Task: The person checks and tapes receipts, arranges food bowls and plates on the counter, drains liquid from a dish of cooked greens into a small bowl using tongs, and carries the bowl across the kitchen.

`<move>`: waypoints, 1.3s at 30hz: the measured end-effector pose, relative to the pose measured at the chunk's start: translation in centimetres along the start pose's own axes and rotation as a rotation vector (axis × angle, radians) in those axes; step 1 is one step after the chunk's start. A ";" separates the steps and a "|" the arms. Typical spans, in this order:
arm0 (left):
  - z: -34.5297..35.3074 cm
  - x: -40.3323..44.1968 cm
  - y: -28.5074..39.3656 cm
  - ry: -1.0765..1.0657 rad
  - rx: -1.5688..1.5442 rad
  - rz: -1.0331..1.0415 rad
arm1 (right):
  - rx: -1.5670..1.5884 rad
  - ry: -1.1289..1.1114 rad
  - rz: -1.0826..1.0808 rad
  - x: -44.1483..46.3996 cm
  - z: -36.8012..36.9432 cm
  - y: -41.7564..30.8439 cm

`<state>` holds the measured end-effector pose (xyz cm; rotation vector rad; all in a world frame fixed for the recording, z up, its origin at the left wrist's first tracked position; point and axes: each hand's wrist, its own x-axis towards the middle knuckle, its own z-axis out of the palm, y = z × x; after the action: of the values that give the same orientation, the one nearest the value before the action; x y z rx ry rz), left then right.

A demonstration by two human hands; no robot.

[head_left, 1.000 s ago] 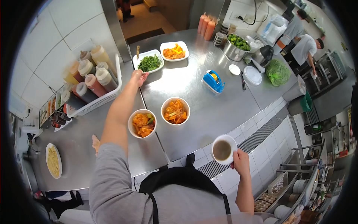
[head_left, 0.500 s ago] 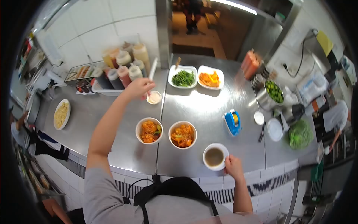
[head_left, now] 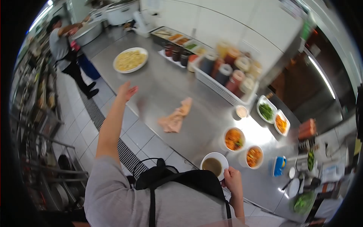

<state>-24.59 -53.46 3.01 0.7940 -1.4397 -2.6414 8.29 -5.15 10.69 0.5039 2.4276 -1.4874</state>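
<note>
My left hand (head_left: 127,92) is stretched out over the counter's front edge with fingers apart and holding nothing. Beyond it lies an oval white plate (head_left: 126,71) of pale yellow food, resembling short pasta. My right hand (head_left: 233,179) grips a white cup (head_left: 224,163) of brown liquid at its side, low by the counter's front edge. A crumpled pinkish cloth (head_left: 176,117) lies on the steel between my hands. Two white bowls (head_left: 228,148) of orange saucy food stand behind the cup. A small tub of pale sauce (head_left: 241,111) stands near them.
A white basket (head_left: 215,87) of squeeze bottles stands along the wall, beside trays of toppings (head_left: 177,38). Two white dishes (head_left: 263,99) hold greens and orange strips. A blue tape dispenser (head_left: 279,166) is at right. Another person (head_left: 62,45) works at a large basin, far left.
My view has swung left. My left hand has left the small sauce tub and reached toward the yellow plate. My right hand has brought the cup nearer my body. The cloth now shows.
</note>
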 end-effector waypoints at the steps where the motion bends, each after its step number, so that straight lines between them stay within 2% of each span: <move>1: -0.5 1.6 0.9 0.061 -0.026 0.009 | -0.019 -0.022 -0.012 1.3 1.7 -1.5; 6: -2.2 8.0 3.9 0.142 -0.037 -0.012 | -0.005 -0.029 -0.163 9.5 10.2 -8.2; 10: -3.5 13.3 3.6 0.002 -0.157 -0.067 | 0.114 -0.026 -0.205 17.0 16.2 -13.1; 11: -3.2 13.8 3.7 -0.032 -0.223 -0.085 | 0.056 0.058 -0.331 20.7 18.3 -11.4; 12: -2.8 13.8 3.8 -0.041 -0.206 -0.113 | 0.080 0.027 -0.285 21.6 19.1 -13.6; 14: -1.6 13.7 3.5 -0.027 -0.224 0.048 | 0.084 -0.006 -0.221 23.2 20.8 -17.4; 15: -2.0 14.8 3.2 -0.097 -0.209 0.062 | 0.063 -0.011 -0.212 24.3 21.4 -18.6; 16: -1.7 15.2 2.9 -0.113 -0.198 0.042 | 0.131 -0.021 -0.207 26.2 22.4 -18.3; 18: -1.2 15.1 3.1 0.002 -0.193 0.084 | 0.209 -0.014 -0.194 29.3 24.1 -17.6; 21: 0.1 13.6 3.4 0.068 -0.205 0.144 | 0.252 -0.014 -0.155 31.2 25.4 -17.4; 23: -2.6 16.8 2.1 -0.150 -0.310 0.114 | 0.284 -0.007 -0.129 31.7 25.7 -17.2; 24: -2.7 17.0 1.9 -0.220 -0.212 0.119 | 0.244 0.003 -0.203 32.7 26.0 -16.2; 25: -3.4 18.5 1.4 -0.288 -0.190 0.166 | 0.218 -0.019 -0.145 32.0 25.2 -17.2; 27: -4.0 17.7 2.0 -0.295 -0.168 0.157 | 0.121 -0.042 -0.116 29.1 22.4 -19.3; 29: -6.2 17.4 2.4 -0.329 -0.138 0.151 | 0.106 0.013 -0.244 24.4 19.3 -20.3; 30: -6.9 16.5 2.9 -0.258 -0.156 0.085 | -0.005 0.140 -0.442 22.8 17.8 -18.8; 31: -8.9 17.1 3.1 -0.280 -0.147 0.011 | -0.125 0.255 -0.629 21.1 16.3 -17.1; 33: -9.6 13.4 4.1 -0.187 -0.035 0.013 | -0.095 0.460 -0.629 16.1 12.0 -14.0; 34: -9.1 10.9 4.8 -0.153 -0.018 0.031 | 0.046 0.581 -0.478 12.2 8.8 -13.9; 35: -8.5 7.8 5.7 -0.109 0.002 0.051 | 0.034 0.701 -0.466 10.5 5.6 -11.1; 37: -6.2 0.9 7.1 -0.122 0.097 0.118 | -0.067 1.173 -0.440 9.1 -1.7 -3.5; 38: -5.2 -2.2 7.7 -0.117 0.101 0.118 | 0.047 1.267 -0.268 7.2 -5.4 -1.7; 39: -4.0 -5.2 8.1 -0.191 0.122 0.134 | -0.113 1.308 -0.166 5.9 -9.1 1.4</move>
<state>-19.94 -59.85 9.80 0.4431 -1.6483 -2.6079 3.25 4.53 11.37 1.6909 3.4808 -1.1873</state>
